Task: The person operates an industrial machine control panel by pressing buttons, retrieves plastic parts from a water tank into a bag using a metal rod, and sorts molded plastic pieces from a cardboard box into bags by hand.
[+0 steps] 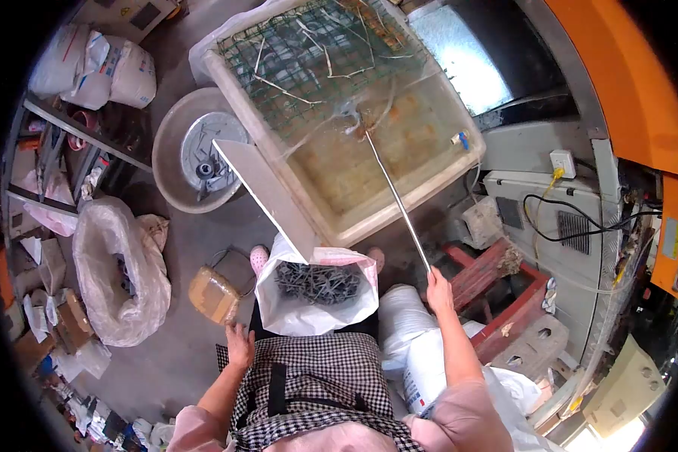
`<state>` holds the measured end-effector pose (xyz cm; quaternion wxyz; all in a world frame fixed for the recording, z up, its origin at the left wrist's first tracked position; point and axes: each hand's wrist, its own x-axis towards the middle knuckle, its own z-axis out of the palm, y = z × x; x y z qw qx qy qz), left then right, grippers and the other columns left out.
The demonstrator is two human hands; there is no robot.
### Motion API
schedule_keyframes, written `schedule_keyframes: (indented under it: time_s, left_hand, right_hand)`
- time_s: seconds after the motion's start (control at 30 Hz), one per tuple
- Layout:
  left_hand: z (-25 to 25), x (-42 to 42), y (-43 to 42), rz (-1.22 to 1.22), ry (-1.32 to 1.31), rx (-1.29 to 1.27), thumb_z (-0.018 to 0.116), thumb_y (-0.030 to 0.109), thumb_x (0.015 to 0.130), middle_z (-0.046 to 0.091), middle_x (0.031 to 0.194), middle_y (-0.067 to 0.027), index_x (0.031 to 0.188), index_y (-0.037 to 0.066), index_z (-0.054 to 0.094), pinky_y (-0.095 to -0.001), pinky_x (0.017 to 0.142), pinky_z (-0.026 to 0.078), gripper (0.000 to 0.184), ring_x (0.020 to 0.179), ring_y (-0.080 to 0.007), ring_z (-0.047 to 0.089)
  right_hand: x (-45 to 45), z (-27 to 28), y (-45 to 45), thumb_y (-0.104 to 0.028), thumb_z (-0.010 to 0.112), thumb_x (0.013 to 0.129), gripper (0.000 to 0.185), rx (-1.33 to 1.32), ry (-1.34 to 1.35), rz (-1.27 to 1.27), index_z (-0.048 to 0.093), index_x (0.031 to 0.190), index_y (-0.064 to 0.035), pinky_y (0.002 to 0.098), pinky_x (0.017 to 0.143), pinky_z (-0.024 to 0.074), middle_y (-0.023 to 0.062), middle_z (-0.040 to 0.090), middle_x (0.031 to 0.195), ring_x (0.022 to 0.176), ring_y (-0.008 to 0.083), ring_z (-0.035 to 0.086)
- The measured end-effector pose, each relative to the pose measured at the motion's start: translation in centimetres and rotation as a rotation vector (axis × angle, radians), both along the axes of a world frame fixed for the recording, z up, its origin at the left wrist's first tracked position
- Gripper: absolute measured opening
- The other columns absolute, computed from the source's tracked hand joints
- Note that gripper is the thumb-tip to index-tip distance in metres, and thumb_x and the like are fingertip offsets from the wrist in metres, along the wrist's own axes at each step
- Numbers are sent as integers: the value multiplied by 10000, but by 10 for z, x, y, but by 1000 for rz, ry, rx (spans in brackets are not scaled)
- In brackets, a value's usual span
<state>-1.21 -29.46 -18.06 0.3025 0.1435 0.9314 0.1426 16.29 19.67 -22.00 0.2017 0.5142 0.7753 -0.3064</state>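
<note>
My right hand [439, 291] is wrapped round the near end of a long, thin metal pole [399, 197]. The pole's far end dips into the shallow, brownish water of a large pale tub [369, 230], where the water is disturbed and the tip is hard to make out. My left hand [239, 346] rests low by my apron [316, 365], fingers apart and holding nothing. Just beyond it lies a brown taped package [214, 295]. Between my legs stands an open white sack [286, 322] with many small dark grey pieces [316, 282] inside.
Green netting [286, 75] with white strips covers the tub's far part. A white board [267, 197] leans at its left side, beside a round basin [175, 177] holding grey parts. A plastic-lined sack [98, 301] stands left. A red metal frame [516, 316] and machine cabinet are right.
</note>
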Motion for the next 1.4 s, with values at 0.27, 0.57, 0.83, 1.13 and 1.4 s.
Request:
schedule_keyframes:
  time_s: [0.27, 0.57, 0.83, 1.13, 1.4]
  left_hand:
    - [-4, -2, 15, -42, 43, -15, 612, 57, 757, 399, 1138, -250, 1044, -1, 445, -433, 893, 383, 338, 1056, -414, 421]
    - [16, -21, 22, 100, -23, -6, 599, 73, 771, 377, 1184, -261, 1067, -8, 445, -439, 920, 374, 343, 1089, -419, 398]
    - [11, -9, -12, 53, -56, -105, 592, 82, 776, 370, 1195, -271, 1055, -19, 461, -459, 937, 360, 324, 1109, -432, 381]
    - [9, -5, 0, 83, -85, -131, 593, 115, 788, 370, 1180, -289, 1070, -9, 445, -471, 922, 369, 343, 1100, -445, 382]
    - [1, -3, -2, 89, -111, -154, 587, 110, 795, 363, 1193, -299, 1081, -8, 450, -462, 920, 376, 339, 1115, -448, 372]
  right_hand:
    - [-136, -79, 32, -286, 428, 894, 294, -60, 202, -11, 559, 1121, -153, 461, 808, 430, 222, 578, 1013, 970, 409, 526]
    - [-127, -104, 19, -287, 418, 907, 324, -61, 355, -22, 549, 1129, -91, 440, 803, 431, 223, 566, 1035, 976, 407, 519]
    - [6, -12, -44, -323, 410, 912, 348, -47, -90, 5, 486, 1224, -187, 489, 732, 440, 271, 574, 926, 877, 442, 547]
    - [-83, -87, -42, -318, 419, 909, 345, -57, 139, -19, 510, 1197, -152, 475, 762, 438, 248, 571, 979, 916, 429, 539]
    - [-174, -155, -13, -368, 379, 911, 371, -42, 202, 9, 522, 1181, -158, 473, 786, 437, 221, 586, 996, 930, 420, 538]
